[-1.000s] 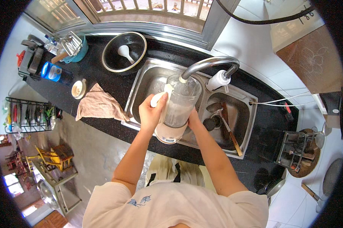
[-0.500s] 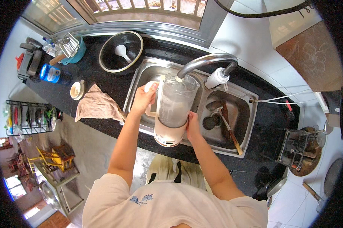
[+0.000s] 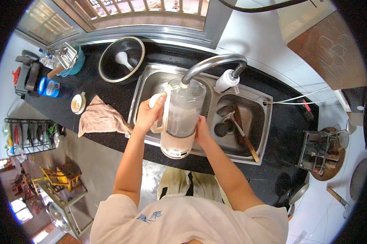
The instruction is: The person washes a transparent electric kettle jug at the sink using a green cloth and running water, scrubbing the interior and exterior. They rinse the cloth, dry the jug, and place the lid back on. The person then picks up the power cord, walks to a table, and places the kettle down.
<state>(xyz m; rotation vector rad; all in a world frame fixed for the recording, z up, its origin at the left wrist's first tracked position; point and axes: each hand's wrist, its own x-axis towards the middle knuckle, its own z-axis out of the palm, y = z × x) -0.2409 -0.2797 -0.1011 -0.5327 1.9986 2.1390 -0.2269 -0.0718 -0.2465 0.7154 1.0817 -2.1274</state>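
Observation:
A blender jug (image 3: 185, 116) with a clear, wet-looking body and a cream-white base is held over the left sink basin (image 3: 151, 83), tilted with its open top toward the curved metal faucet (image 3: 216, 59). The faucet's spout ends at the jug's mouth; whether water is running I cannot tell. My left hand (image 3: 148, 114) is closed around the jug's white handle, thumb on top. On the other side my right hand (image 3: 202, 130) grips the jug low down, near the base, its fingers partly hidden behind it.
The right basin (image 3: 258, 122) holds a wooden-handled tool (image 3: 248, 142) and dark round pieces. Left on the black counter are a cloth (image 3: 99, 116), a small cream lid-like cup (image 3: 78, 103) and a black bowl (image 3: 106, 67) with a white spoon (image 3: 123, 60). A white filter (image 3: 227, 81) hangs beside the faucet.
The whole view has shifted slightly left. Both hands keep their hold on the jug, which stays under the spout with hardly any change in its tilt.

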